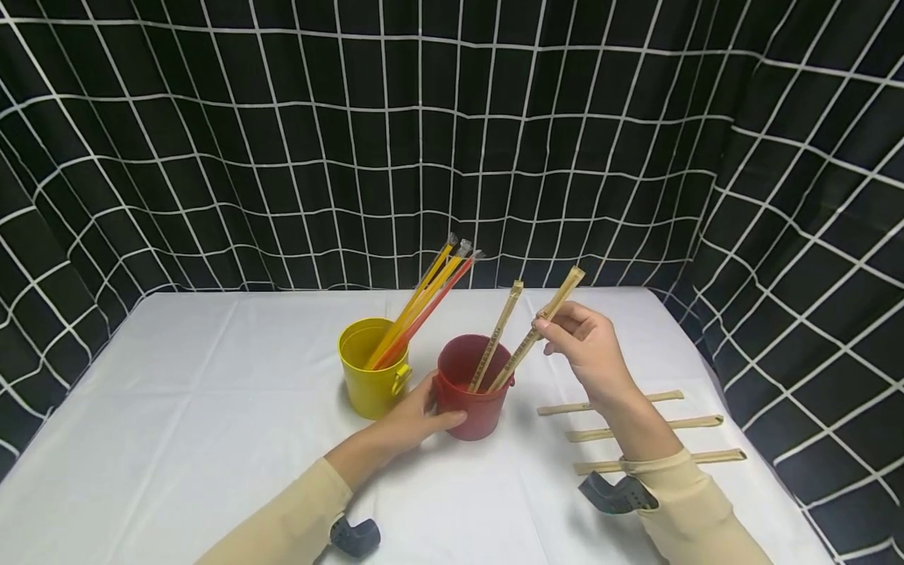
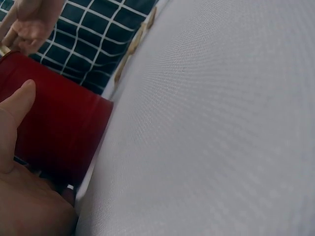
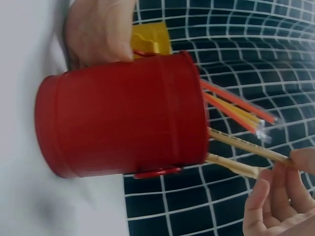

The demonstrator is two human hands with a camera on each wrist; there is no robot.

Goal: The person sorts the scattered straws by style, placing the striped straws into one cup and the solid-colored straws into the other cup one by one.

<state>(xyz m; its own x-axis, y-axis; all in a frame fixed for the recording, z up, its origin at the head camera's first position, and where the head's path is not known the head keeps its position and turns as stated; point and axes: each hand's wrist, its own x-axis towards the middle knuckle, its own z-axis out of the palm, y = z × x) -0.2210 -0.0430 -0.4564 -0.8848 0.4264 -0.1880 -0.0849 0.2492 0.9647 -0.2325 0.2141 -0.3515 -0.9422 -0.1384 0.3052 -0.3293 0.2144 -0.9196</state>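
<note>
My left hand (image 1: 413, 416) grips the side of a small red bucket (image 1: 475, 416), thumb across its front. In the left wrist view that thumb lies along the red wall (image 2: 64, 113). My right hand (image 1: 589, 345) pinches a slim stick in a tan printed wrapper (image 1: 558, 302) between thumb and fingers. Its lower end reaches inside the bucket's rim, and it slants up to the right. Another tan-wrapped stick (image 1: 503, 322) leans in the same bucket. The right wrist view shows the red bucket (image 3: 118, 118) upright on the white cloth, sideways in that picture.
Left of the red bucket stands a yellow bucket (image 1: 370, 392) holding yellow and orange-red sticks (image 1: 424, 302) in clear wrapping. On the white tablecloth (image 1: 212, 392), three tan-wrapped sticks (image 1: 695, 422) lie in a row beneath my right forearm. A black grid-patterned curtain (image 1: 424, 141) hangs behind and beside the table.
</note>
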